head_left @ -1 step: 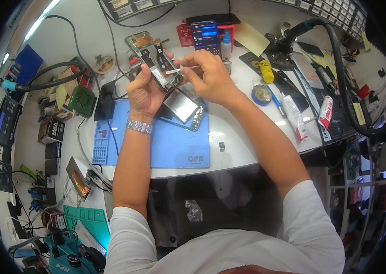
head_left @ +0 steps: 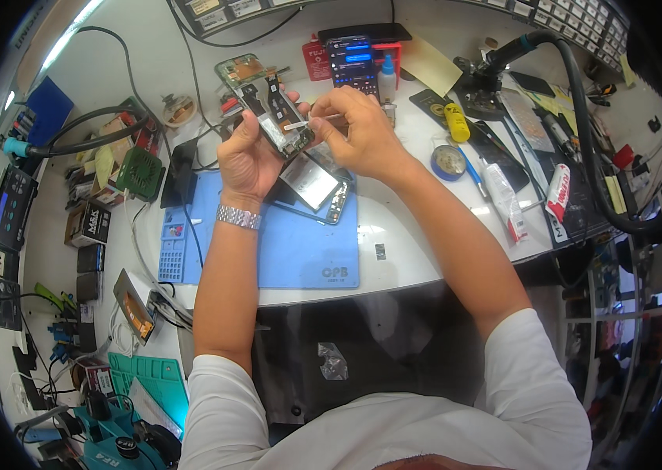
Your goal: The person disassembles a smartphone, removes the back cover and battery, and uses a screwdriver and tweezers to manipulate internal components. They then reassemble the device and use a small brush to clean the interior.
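Left hand (head_left: 248, 160) wrapped round a phone body (head_left: 255, 100), back off, insides bare; it's held up above the blue mat (head_left: 307, 251) on the table (head_left: 417, 251), tilted, top end leaning left. Phone body: long, dark, greenish rim and copper-coloured patch at top, black strip down the middle, shiny silvery-white patch lower down, small circuit parts at the bottom end. Right hand (head_left: 358, 129) pinching a thin stick (head_left: 296, 125), whitish tip over the phone's lower half; can't tell if it's touching. Just below, a second phone part (head_left: 336, 205), bluish edge, with a silver block (head_left: 311, 186), lying on the mat.
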The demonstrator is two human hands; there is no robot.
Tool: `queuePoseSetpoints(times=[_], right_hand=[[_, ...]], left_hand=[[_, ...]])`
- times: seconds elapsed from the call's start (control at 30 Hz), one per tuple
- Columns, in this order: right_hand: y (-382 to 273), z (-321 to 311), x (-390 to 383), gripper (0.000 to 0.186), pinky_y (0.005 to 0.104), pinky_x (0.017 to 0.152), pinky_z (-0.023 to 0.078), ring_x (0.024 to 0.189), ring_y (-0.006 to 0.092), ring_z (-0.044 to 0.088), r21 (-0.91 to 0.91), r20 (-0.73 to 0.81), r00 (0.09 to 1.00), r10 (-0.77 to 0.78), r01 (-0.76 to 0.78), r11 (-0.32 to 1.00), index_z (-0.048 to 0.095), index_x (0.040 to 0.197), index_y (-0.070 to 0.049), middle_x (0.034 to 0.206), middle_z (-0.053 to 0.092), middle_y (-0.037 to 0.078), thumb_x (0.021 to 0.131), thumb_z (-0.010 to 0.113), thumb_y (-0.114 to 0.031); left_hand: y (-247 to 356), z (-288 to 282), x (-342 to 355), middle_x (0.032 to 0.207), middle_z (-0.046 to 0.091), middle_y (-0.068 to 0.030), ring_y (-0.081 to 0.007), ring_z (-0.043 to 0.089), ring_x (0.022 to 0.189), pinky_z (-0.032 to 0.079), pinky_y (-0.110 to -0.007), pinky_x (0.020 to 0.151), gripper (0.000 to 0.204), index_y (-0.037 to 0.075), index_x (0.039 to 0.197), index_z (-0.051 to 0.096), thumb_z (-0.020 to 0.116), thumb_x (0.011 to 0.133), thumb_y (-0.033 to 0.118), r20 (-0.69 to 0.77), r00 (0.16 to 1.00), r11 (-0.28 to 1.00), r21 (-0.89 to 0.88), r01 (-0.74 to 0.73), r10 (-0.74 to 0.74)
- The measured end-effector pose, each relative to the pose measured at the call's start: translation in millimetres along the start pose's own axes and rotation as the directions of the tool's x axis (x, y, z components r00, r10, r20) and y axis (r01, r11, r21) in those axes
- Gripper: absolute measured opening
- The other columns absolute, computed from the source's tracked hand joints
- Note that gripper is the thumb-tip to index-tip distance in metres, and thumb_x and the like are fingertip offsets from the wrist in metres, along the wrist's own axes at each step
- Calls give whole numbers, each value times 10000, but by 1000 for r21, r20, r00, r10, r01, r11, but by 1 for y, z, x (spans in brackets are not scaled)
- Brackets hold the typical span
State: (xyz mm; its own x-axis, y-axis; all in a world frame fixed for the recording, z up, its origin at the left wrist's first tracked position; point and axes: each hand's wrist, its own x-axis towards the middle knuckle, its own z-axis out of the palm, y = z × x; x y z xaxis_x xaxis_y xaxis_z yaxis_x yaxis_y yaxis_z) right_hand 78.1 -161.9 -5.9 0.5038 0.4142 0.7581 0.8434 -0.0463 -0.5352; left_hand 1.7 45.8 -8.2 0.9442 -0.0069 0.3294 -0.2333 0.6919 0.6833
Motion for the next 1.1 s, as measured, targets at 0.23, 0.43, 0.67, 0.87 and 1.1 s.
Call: queuePoseSetpoints(times=[0.23,0.43,0.67,0.87,1.1], right_hand=[[8,2,-1,89,420,918,540,974,259,736,170,52,995,82,-90,981,761,954,-76,1014,740,93,897,801,-130],[15,-1,3,129,372,897,588,931,202,741,308,66,992,105,-121,944,798,944,-54,981,722,81,858,842,-139],[22,-1,2,112,360,931,569,1010,201,675,331,106,994,36,-69,941,820,906,-76,992,607,51,835,860,-153],[14,-1,5,101,380,912,571,990,239,676,212,32,993,-114,105,972,807,922,-75,1043,609,92,846,847,-130],[7,-1,3,181,369,958,577,1096,228,698,104,-75,995,65,-57,993,778,1120,0,1301,628,164,1054,713,-155]], left_hand=[[0,0,-2,1588,540,-269,-421,534,1494,457,-653,1229,819,-47,1640,368,720,1051,401,47,999,999,47,18,-20],[-3,1,3,1576,561,-279,-397,564,1477,466,-562,1248,845,-49,1647,361,750,1029,377,91,996,997,83,8,-16],[-6,1,2,1579,567,-271,-365,602,1447,479,-519,1238,840,-62,1637,377,760,1022,364,112,992,989,147,34,-50],[-7,4,3,1494,628,-221,-322,648,1369,507,-503,1206,773,-71,1596,435,775,1024,324,30,1000,977,212,4,-10],[-9,1,10,1145,734,-52,-149,702,1044,585,-344,942,480,-2,1341,656,870,973,219,-296,896,832,540,-129,331]])
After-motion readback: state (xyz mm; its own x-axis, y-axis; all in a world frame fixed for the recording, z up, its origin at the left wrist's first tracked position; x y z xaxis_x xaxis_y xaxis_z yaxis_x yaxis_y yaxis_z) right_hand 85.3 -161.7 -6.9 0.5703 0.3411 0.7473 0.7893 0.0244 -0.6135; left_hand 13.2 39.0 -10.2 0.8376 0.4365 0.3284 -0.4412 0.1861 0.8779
